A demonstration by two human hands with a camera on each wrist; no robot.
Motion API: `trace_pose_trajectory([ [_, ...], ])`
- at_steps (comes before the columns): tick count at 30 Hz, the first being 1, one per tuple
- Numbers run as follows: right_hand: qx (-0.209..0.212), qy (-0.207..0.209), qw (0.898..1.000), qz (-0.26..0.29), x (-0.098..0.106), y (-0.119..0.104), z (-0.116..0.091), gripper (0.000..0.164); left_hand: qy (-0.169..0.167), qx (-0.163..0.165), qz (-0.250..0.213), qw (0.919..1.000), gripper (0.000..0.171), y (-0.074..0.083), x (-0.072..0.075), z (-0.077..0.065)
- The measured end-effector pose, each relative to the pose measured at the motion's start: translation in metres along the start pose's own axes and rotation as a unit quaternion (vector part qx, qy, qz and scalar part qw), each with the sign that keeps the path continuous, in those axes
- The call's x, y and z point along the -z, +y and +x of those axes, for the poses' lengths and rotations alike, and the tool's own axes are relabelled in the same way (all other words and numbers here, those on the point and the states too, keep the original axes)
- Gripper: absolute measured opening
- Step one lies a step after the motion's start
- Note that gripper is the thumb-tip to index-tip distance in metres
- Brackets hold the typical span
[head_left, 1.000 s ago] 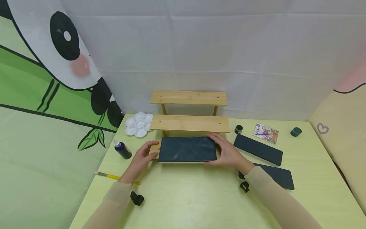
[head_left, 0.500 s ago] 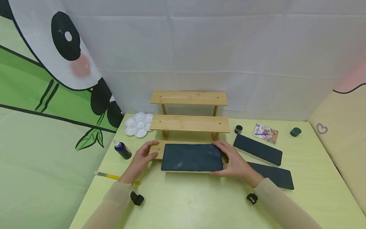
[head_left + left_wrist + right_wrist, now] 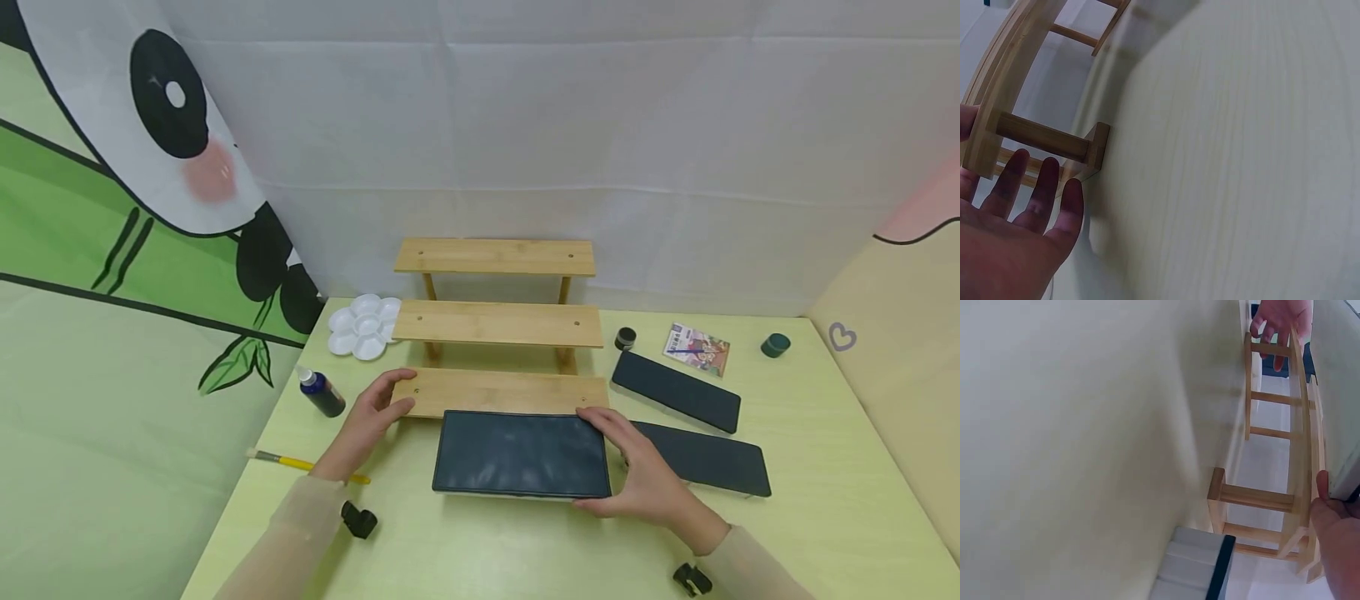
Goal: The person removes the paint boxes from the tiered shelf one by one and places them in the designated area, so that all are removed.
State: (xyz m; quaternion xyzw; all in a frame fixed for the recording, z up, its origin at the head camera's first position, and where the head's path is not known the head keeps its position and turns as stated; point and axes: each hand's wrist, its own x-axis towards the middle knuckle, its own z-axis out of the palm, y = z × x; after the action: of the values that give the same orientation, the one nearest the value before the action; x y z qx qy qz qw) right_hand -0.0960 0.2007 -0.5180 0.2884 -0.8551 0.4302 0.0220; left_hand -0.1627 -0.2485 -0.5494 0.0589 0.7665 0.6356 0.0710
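Observation:
A three-tier wooden display stand (image 3: 498, 321) stands against the back wall in the head view. My left hand (image 3: 367, 421) grips the left end of its lowest shelf (image 3: 502, 392); the left wrist view shows the fingers (image 3: 1041, 199) under and around the board's end. In front of that shelf, my right hand (image 3: 641, 471) holds a rectangular box (image 3: 522, 454) by its right end. The box has a dark glossy top and a pale side. From the right wrist camera, its pale underside (image 3: 1340, 394) shows above the table, with the thumb and fingers at its end.
Two similar dark-topped boxes, a farther one (image 3: 678, 392) and a nearer one (image 3: 708, 458), lie at right. A palette (image 3: 367, 327), bottle (image 3: 322, 393) and paintbrush (image 3: 296, 462) are at left. A black jar (image 3: 626, 338), booklet (image 3: 697, 350) and green jar (image 3: 776, 345) sit at back right.
My right hand has drawn the box toward me and slightly right, off the lowest shelf, which now shows. My left hand has kept its hold on the shelf's end.

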Motion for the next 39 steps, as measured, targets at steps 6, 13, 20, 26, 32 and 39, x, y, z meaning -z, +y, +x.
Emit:
trace_pose_trajectory([
  [6, -0.01, -0.006, 1.0, -0.001, -0.006, 0.0, -0.018, 0.115, 0.001, 0.0, 0.0, 1.0, 0.047, 0.001, 0.0, 0.0],
  [13, -0.015, -0.017, 1.0, -0.012, -0.018, 0.006, -0.025, 0.116, 0.001, 0.01, 0.005, 0.9999, 0.049, 0.002, -0.001, 0.0],
  [20, -0.021, -0.032, 0.999, -0.024, -0.027, 0.009, -0.021, 0.113, -0.001, 0.021, 0.009, 0.9997, 0.05, 0.004, -0.001, 0.0],
  [26, -0.019, -0.054, 0.998, -0.02, -0.032, 0.007, -0.017, 0.111, -0.001, 0.025, 0.01, 0.9996, 0.049, 0.004, 0.0, 0.0],
  [32, -0.033, -0.088, 0.994, -0.054, -0.036, 0.007, -0.014, 0.115, -0.002, 0.011, 0.002, 0.9999, 0.047, 0.005, 0.001, 0.001],
  [39, -0.035, -0.137, 0.985, -0.102, -0.039, 0.007, -0.013, 0.118, -0.008, 0.007, 0.0, 0.9999, 0.047, 0.004, 0.002, 0.001],
])
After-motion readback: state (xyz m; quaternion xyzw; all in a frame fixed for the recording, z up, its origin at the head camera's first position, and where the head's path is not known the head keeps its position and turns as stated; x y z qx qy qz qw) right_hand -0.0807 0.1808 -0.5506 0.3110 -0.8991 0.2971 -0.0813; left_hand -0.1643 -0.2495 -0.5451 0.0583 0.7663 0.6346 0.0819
